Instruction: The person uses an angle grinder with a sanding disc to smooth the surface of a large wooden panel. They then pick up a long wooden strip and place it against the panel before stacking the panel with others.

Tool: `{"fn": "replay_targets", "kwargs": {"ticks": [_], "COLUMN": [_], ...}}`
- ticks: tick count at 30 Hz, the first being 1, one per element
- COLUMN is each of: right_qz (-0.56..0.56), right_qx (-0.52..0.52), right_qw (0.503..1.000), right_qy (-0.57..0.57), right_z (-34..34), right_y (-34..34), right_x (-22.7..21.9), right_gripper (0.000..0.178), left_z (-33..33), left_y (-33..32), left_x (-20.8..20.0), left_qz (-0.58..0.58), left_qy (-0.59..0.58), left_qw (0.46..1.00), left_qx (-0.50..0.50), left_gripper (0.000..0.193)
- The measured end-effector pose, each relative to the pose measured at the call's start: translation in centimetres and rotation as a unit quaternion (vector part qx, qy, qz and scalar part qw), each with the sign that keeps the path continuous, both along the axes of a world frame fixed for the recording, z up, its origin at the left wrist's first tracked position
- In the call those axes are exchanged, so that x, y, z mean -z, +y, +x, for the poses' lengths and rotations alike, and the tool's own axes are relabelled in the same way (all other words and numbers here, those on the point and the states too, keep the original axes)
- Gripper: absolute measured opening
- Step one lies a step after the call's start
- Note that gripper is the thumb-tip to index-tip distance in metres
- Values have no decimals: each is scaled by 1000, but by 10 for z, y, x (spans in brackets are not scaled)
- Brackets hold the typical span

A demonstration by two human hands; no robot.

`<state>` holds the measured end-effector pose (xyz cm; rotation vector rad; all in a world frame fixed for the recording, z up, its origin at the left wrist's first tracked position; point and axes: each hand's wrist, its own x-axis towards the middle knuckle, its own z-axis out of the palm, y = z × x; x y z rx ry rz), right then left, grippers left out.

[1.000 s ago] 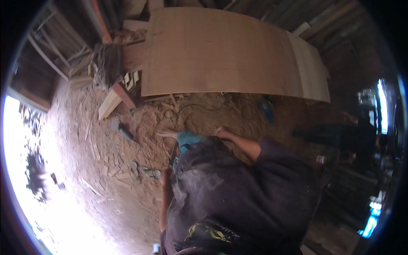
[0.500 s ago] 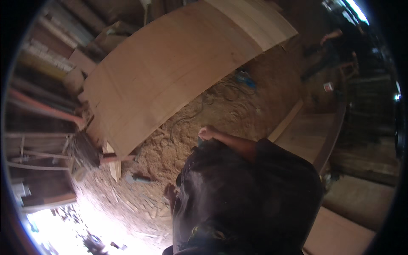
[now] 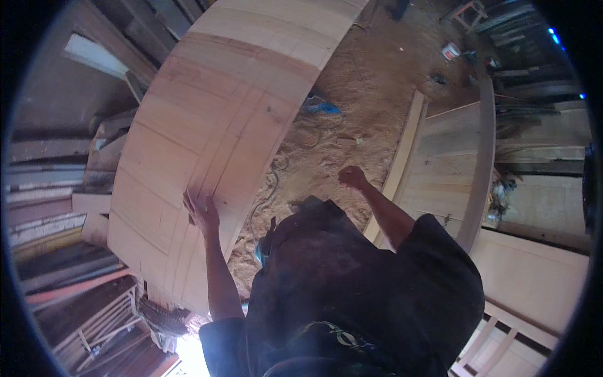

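A large wooden panel [image 3: 169, 125] with long jointed boards and lines on its face lies at the left, stretching away from me. My left hand [image 3: 204, 213] is at its surface near the right edge, fingers stretched forward; a small dark patch beside the fingers is too unclear to name. Out over the dusty floor to the right of the panel, my right hand [image 3: 353, 178] is raised with its fingers curled in. Whatever it may hold is hidden.
Sawdust covers the floor [image 3: 370, 119], where a dark cable and a blue object [image 3: 323, 107] lie. At the right, another framed wooden panel [image 3: 440, 157] stands near a white bucket [image 3: 450, 51]. Stacked boards [image 3: 47, 207] line the left side.
My left hand has come up from low beside my body onto the panel. My right hand has shifted right, and my view has turned, bringing the right-hand panel further in.
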<state>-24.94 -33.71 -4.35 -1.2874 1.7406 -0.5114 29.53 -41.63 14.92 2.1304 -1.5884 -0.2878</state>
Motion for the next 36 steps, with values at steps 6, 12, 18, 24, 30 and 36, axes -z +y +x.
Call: {"fn": "replay_targets", "kwargs": {"ticks": [6,12,18,24,30,36], "right_qz": [146,135,-21,30,89,-43], "right_qx": [175,175,274,127,88,242], "right_qw": [966,968,933,969,958,941], "right_qy": [-124,-118,-233,-211,-256,-234], "right_z": [-23,26,34,-8,-42,-205], "right_y": [44,-38,-238,-344,-323,-396], "right_x": [-21,-75,-157,-209,-204,-189], "right_gripper": [27,37,49,47,39,26], "left_z": [-3,-1,-3,-9,-10,-91], "left_y": [3,5,7,4,8,8], "left_x": [34,35,31,11,-7,57], "left_qz": [56,61,76,124,202,195], "left_qy": [-154,-186,-195,-120,-80,-34], "left_qw": [986,980,977,984,975,825], "left_qx": [-35,-26,-39,-37,-49,-529], "left_gripper": [83,80,81,85,84,84]}}
